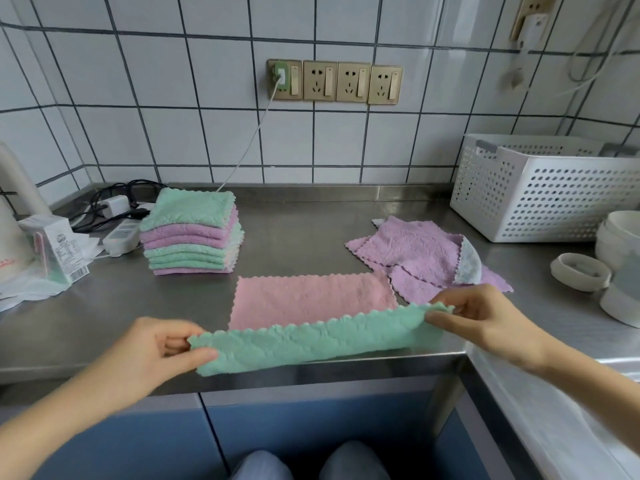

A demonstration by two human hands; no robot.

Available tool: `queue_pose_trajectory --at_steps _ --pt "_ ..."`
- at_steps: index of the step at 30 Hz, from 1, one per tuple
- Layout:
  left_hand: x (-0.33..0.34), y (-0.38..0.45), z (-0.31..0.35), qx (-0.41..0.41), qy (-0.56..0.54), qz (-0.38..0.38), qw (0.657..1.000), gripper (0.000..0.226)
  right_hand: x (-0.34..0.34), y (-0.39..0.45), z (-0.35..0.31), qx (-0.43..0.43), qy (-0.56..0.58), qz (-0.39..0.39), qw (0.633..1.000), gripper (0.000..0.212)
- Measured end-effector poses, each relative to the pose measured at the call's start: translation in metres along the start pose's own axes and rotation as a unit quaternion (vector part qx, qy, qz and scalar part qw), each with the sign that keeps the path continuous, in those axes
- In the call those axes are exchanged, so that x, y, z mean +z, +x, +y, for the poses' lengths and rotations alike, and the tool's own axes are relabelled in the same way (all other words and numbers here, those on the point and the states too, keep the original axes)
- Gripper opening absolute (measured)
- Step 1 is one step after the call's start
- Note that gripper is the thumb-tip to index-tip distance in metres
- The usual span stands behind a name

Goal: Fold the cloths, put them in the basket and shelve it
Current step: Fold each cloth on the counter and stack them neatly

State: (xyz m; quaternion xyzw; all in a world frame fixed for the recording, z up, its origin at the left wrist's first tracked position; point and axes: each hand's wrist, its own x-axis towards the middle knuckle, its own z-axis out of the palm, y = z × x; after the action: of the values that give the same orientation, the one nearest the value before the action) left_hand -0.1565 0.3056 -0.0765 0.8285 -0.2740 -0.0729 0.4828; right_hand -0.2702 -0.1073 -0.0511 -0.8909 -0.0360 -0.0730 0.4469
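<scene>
Folding a two-sided cloth at the counter's front edge

My left hand point(156, 344) and right hand point(485, 315) pinch the ends of the cloth point(311, 337), its green side lifted over its pink side; folded stack point(194, 233) behind left, purple cloths point(422, 258) and white basket point(547, 192) right.

Green-pink cloth point(311, 337) half-folded at counter edge; basket point(540, 199) apparently empty.
</scene>
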Motion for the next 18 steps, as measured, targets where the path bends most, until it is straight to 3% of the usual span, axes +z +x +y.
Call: queue_pose_trajectory --at_steps 3,7,12,18 --pt "0.000 0.026 0.007 -0.055 -0.096 0.087 0.990 0.009 0.006 0.025 -0.003 0.072 0.060 0.018 0.995 0.035" --pt "0.012 0.077 -0.004 -0.124 -0.101 0.183 0.970 0.010 0.020 0.068 0.012 0.188 0.140 0.087 0.968 0.025" --pt "0.026 0.131 -0.032 -0.137 -0.025 0.196 0.971 0.010 0.032 0.100 0.035 0.261 0.152 0.156 0.941 0.021" --pt "0.031 0.147 -0.052 -0.124 0.075 0.198 0.969 0.023 0.039 0.114 0.055 0.271 0.076 0.185 0.942 0.012"
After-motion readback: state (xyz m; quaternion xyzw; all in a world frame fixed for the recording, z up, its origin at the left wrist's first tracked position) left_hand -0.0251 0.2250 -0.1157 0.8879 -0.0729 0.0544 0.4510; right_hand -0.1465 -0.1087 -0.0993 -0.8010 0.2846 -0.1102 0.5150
